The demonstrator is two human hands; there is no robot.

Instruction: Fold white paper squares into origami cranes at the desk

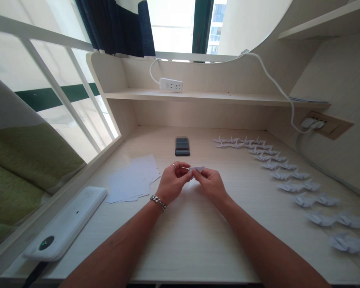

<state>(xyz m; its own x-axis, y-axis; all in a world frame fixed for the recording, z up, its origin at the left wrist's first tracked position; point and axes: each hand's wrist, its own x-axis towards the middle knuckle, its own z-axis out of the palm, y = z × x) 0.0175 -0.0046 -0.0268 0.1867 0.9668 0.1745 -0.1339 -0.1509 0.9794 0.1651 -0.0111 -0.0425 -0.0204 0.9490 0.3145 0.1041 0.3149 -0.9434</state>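
Observation:
A small piece of folded white paper (pixel 198 169) is pinched between my two hands above the middle of the desk. My left hand (pixel 174 180), with a ring and a chain bracelet at the wrist, grips its left end. My right hand (pixel 210 182) has thumb and fingers closed on the other side. Fingers cover much of the paper, so its full shape is hidden. Loose white paper sheets (pixel 130 180) lie overlapping to the left. Along the right side stand several folded paper cranes (pixel 292 186) in rows.
A dark phone (pixel 182 147) lies just beyond my hands. At the front left rests a long white device (pixel 69 222) with a black cable. A power strip (pixel 171 85) sits on the shelf (pixel 204 96), and a white cord (pixel 273 78) runs to the wall socket (pixel 327 125).

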